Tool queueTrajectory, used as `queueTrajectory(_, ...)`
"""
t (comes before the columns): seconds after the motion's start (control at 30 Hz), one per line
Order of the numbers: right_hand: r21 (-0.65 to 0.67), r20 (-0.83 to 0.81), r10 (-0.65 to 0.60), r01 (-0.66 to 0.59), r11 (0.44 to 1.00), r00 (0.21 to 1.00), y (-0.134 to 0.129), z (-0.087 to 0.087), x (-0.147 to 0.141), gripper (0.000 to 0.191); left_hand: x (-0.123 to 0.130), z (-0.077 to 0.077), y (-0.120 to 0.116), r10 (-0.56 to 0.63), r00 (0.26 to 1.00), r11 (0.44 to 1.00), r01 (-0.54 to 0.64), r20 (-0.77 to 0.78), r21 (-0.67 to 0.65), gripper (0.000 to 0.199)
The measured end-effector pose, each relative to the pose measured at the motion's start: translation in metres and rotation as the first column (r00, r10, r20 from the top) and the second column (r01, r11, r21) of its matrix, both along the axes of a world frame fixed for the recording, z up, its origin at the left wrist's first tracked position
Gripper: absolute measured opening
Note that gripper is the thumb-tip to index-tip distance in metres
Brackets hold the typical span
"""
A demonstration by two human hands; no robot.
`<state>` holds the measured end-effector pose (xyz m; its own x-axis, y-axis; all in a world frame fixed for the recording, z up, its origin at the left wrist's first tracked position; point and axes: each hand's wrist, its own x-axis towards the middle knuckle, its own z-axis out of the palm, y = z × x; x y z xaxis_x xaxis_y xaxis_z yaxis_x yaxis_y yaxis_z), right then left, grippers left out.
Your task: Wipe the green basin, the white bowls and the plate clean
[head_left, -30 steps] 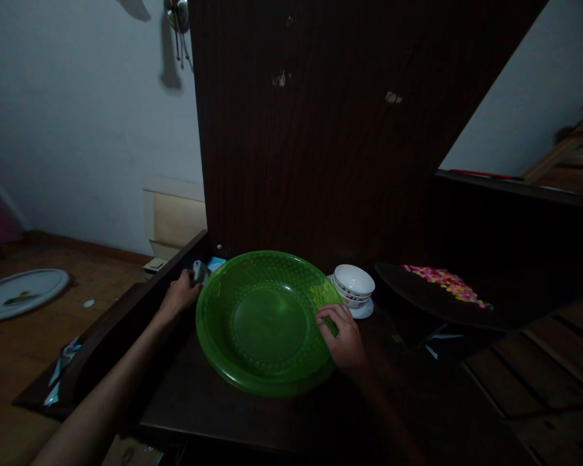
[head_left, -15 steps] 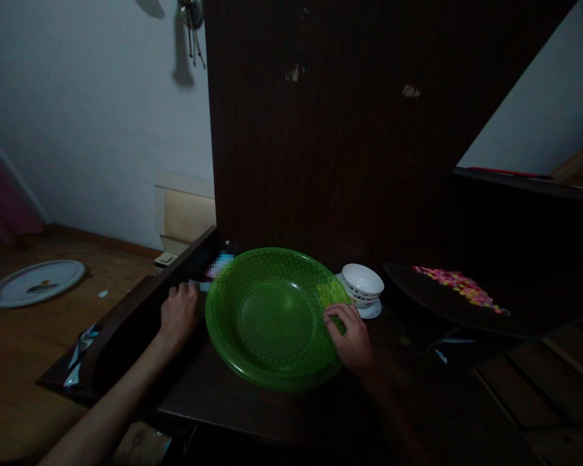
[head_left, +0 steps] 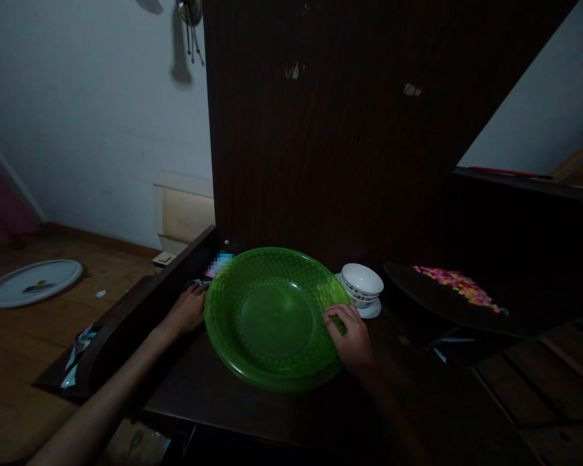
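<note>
On the dark worktop (head_left: 233, 408) sits a green basin (head_left: 276, 317), before a tall wooden panel (head_left: 320, 155). Beside its left rim the left hand (head_left: 188, 309) reaches low by a small greyish thing (head_left: 197, 282); whether its grip holds anything I cannot tell. At the right rim is the right hand (head_left: 350, 333), fingers loosely bent, its hold unclear. Stacked bowls (head_left: 362, 281) stand just beyond. Far left, a pale wall (head_left: 92, 116) meets wooden floor (head_left: 102, 330).

The right hand (head_left: 350, 336) curves inward, its fingers (head_left: 344, 311) bent toward the thumb (head_left: 335, 332), the right forearm (head_left: 391, 408) shadowed behind it. Well left of it, the left hand (head_left: 188, 309) points forward, knuckles up, the bare left forearm (head_left: 131, 366) outstretched behind.
</note>
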<state>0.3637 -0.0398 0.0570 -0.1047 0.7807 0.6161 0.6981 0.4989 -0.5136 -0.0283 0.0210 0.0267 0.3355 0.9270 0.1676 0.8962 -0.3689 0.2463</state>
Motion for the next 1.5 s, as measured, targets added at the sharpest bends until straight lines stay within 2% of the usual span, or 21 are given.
queueTrajectory(0.2,0.011,-0.009,0.006,-0.006,1.0,1.0,0.0,0.0,0.0,0.016,0.001,0.004,0.008,0.01,0.996,0.999,-0.014,-0.086,-0.042,0.038)
queueTrajectory(0.37,0.037,-0.016,0.008,-0.008,0.999,1.0,0.0,-0.003,0.0,0.015,0.009,0.011,-0.002,0.135,0.971,0.991,-0.131,-0.196,0.031,0.038)
queueTrajectory(0.5,0.066,-0.019,0.035,-0.034,0.997,0.999,0.0,-0.004,0.001,0.014,0.01,0.011,-0.008,0.201,0.943,0.979,-0.187,-0.264,0.077,0.037)
queueTrajectory(0.73,0.073,-0.032,0.042,-0.039,0.997,0.999,0.0,-0.004,0.001,0.013,0.006,0.013,-0.007,0.187,0.937,0.982,-0.179,-0.296,0.053,0.026)
queueTrajectory(0.83,0.069,-0.042,0.045,-0.042,0.997,0.998,0.0,-0.005,0.002,0.014,0.006,0.02,0.007,0.152,0.952,0.988,-0.147,-0.266,0.038,0.023)
queueTrajectory(0.93,0.076,-0.05,0.046,-0.042,0.996,0.998,0.0,-0.005,0.001,0.014,0.008,0.023,0.03,0.14,0.965,0.99,-0.14,-0.221,0.02,0.022)
queueTrajectory(1.07,0.059,-0.045,0.048,-0.045,0.997,0.998,0.0,-0.005,0.002,0.014,0.014,0.021,0.066,0.189,0.966,0.981,-0.195,-0.178,-0.017,0.034)
queueTrajectory(1.17,0.054,-0.041,0.039,-0.037,0.998,0.998,0.0,-0.006,0.002,0.014,0.019,0.017,0.083,0.24,0.957,0.966,-0.252,-0.163,-0.061,0.036)
queueTrajectory(1.33,0.05,-0.038,0.029,-0.027,0.998,0.999,0.0,-0.006,0.001,0.015,0.02,0.017,0.091,0.306,0.936,0.94,-0.326,-0.172,-0.102,0.037)
queueTrajectory(1.5,0.039,-0.041,0.032,-0.031,0.999,0.999,-0.001,-0.004,0.0,0.015,0.017,0.02,0.091,0.321,0.925,0.929,-0.349,-0.203,-0.122,0.037)
